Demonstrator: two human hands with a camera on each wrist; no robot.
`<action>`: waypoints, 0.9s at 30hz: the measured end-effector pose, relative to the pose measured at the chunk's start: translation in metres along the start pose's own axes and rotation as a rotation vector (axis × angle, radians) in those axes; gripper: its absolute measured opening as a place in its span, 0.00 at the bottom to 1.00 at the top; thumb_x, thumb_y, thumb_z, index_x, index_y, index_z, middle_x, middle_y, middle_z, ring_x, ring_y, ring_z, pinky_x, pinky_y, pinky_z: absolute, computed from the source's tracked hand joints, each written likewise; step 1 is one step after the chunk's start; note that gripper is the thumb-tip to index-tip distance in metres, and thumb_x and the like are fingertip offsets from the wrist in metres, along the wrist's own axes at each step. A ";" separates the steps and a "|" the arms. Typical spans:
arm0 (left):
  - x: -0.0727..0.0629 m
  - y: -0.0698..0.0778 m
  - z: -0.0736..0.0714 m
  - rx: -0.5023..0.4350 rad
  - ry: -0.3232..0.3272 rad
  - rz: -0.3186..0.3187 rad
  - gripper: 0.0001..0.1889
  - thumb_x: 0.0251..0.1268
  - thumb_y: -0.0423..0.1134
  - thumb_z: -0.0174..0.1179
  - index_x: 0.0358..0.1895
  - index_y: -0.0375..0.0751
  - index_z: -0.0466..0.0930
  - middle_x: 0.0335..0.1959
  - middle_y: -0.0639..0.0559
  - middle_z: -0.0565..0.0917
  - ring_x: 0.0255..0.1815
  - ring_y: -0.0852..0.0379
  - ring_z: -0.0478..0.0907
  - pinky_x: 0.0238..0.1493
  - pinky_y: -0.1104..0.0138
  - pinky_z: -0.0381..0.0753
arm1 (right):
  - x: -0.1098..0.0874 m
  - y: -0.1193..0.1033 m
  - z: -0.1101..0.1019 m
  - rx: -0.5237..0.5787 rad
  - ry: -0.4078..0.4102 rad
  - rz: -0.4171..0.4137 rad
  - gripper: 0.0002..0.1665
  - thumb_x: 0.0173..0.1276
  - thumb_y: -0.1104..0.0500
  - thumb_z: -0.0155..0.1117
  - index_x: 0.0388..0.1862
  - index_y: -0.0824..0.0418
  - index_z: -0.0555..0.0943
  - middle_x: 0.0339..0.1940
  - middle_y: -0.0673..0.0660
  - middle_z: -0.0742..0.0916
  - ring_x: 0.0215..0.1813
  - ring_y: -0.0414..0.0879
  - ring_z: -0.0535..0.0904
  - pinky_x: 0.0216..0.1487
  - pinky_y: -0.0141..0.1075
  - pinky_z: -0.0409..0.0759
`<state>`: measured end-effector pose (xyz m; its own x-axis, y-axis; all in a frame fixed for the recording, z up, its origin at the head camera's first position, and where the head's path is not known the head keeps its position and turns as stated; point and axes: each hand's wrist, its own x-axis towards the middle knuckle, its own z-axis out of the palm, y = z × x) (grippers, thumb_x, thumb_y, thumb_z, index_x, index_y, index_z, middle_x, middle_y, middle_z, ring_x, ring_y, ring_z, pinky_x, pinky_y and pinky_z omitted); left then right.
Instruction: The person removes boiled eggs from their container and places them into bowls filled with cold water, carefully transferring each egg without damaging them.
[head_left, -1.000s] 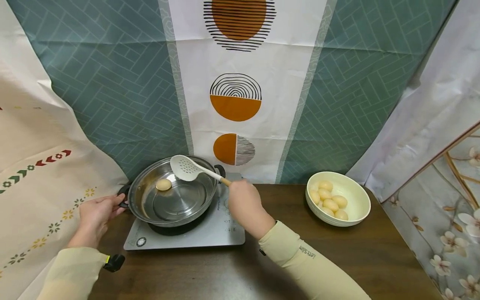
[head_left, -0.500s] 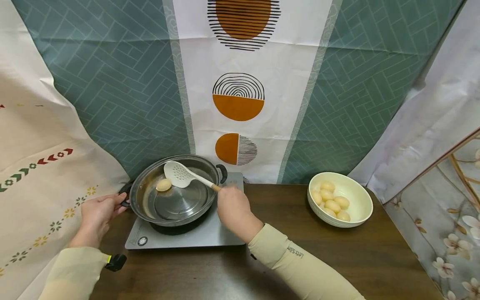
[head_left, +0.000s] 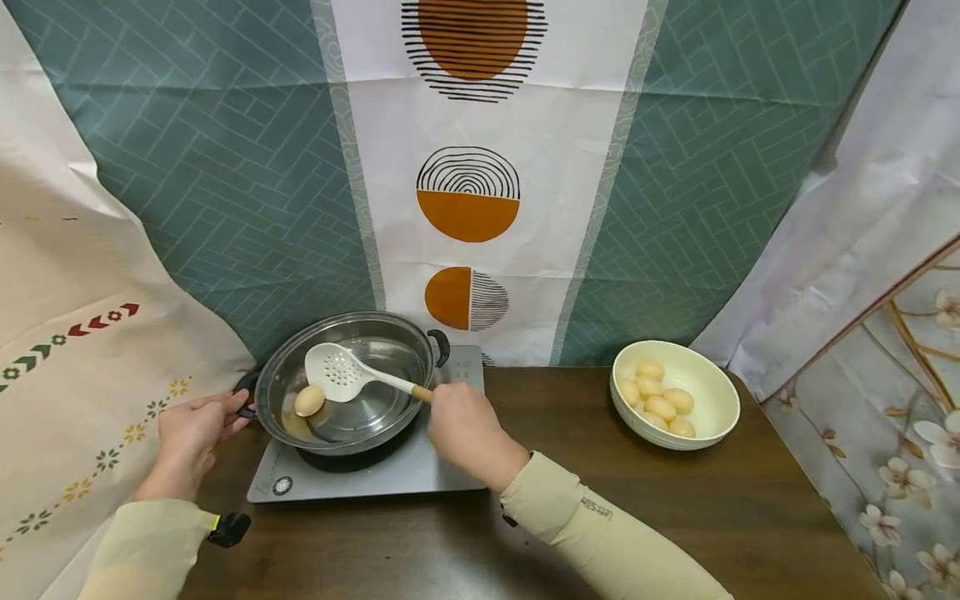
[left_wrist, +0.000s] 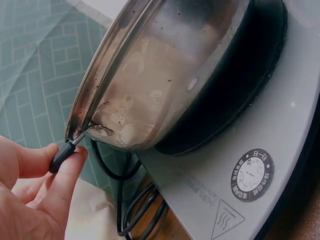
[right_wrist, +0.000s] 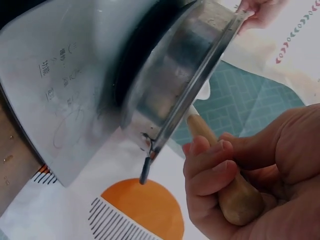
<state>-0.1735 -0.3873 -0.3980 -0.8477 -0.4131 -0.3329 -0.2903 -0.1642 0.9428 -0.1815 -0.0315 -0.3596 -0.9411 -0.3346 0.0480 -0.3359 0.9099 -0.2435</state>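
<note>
A steel two-handled pot (head_left: pixel 375 417) sits on a grey induction cooker (head_left: pixel 442 467). My left hand (head_left: pixel 197 429) pinches the pot's black side handle (left_wrist: pixel 62 157) between thumb and fingers. Curled round the wooden handle (right_wrist: pixel 240 197) of a white slotted skimmer (head_left: pixel 337 371), my right hand (head_left: pixel 472 433) is at the pot's right side. The skimmer's perforated head is inside the pot. Just left of the head is one pale egg (head_left: pixel 310 401); whether the two touch I cannot tell. In the right wrist view the pot wall hides most of the skimmer head.
A cream bowl (head_left: pixel 712 404) with several pale eggs (head_left: pixel 660 407) stands on the dark wooden table (head_left: pixel 375 542) to the right. Black cable (left_wrist: pixel 125 200) hangs behind the cooker in the left wrist view. Patterned cloth (head_left: pixel 487 250) hangs close behind the pot.
My right hand has moved the skimmer left and down into the pot. The egg has shifted left and toward me. My left hand keeps its hold on the pot handle.
</note>
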 end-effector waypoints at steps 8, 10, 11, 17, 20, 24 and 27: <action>0.003 -0.002 0.001 0.001 0.028 -0.011 0.06 0.51 0.37 0.70 0.21 0.53 0.84 0.22 0.60 0.84 0.24 0.61 0.85 0.28 0.68 0.86 | -0.012 0.002 -0.008 0.063 -0.066 -0.050 0.03 0.61 0.64 0.61 0.30 0.63 0.80 0.19 0.53 0.77 0.19 0.43 0.71 0.11 0.31 0.68; 0.004 -0.002 0.001 -0.003 0.030 -0.013 0.06 0.51 0.37 0.70 0.22 0.53 0.84 0.22 0.60 0.85 0.24 0.61 0.85 0.28 0.68 0.86 | -0.015 0.003 -0.011 0.086 -0.082 -0.062 0.02 0.60 0.65 0.61 0.29 0.63 0.80 0.19 0.53 0.76 0.19 0.43 0.70 0.11 0.30 0.68; 0.005 -0.001 0.001 -0.005 0.031 -0.013 0.07 0.52 0.36 0.69 0.22 0.53 0.84 0.22 0.61 0.85 0.24 0.61 0.85 0.28 0.68 0.86 | -0.017 0.004 -0.012 0.094 -0.088 -0.068 0.02 0.60 0.65 0.60 0.29 0.63 0.80 0.19 0.53 0.76 0.19 0.43 0.70 0.11 0.30 0.68; 0.005 -0.001 0.000 -0.004 0.031 -0.021 0.08 0.55 0.35 0.67 0.21 0.53 0.84 0.22 0.62 0.85 0.24 0.61 0.85 0.28 0.67 0.86 | -0.024 0.008 -0.023 0.121 -0.135 -0.078 0.04 0.59 0.66 0.59 0.25 0.60 0.78 0.20 0.51 0.77 0.19 0.43 0.69 0.12 0.30 0.67; 0.004 -0.001 0.001 0.017 0.037 -0.038 0.06 0.54 0.36 0.68 0.23 0.54 0.85 0.22 0.62 0.85 0.25 0.60 0.85 0.29 0.67 0.87 | -0.027 0.012 -0.029 0.155 -0.183 -0.062 0.05 0.60 0.65 0.60 0.25 0.58 0.78 0.20 0.50 0.77 0.20 0.42 0.67 0.14 0.30 0.66; 0.003 -0.001 0.002 0.021 0.044 -0.042 0.04 0.52 0.38 0.69 0.26 0.54 0.85 0.22 0.61 0.84 0.25 0.60 0.85 0.29 0.68 0.87 | -0.031 0.019 -0.035 0.214 -0.230 -0.042 0.04 0.61 0.64 0.60 0.27 0.58 0.79 0.21 0.50 0.78 0.18 0.42 0.67 0.13 0.28 0.64; 0.003 -0.001 0.003 0.024 0.048 -0.037 0.05 0.52 0.38 0.69 0.25 0.54 0.85 0.22 0.62 0.84 0.24 0.60 0.85 0.29 0.68 0.86 | -0.031 0.024 -0.039 0.259 -0.252 -0.029 0.05 0.62 0.65 0.59 0.27 0.59 0.79 0.21 0.50 0.78 0.17 0.42 0.67 0.12 0.27 0.64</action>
<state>-0.1770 -0.3861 -0.3999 -0.8139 -0.4502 -0.3672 -0.3316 -0.1591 0.9299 -0.1616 0.0107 -0.3294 -0.8817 -0.4386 -0.1739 -0.3114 0.8178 -0.4840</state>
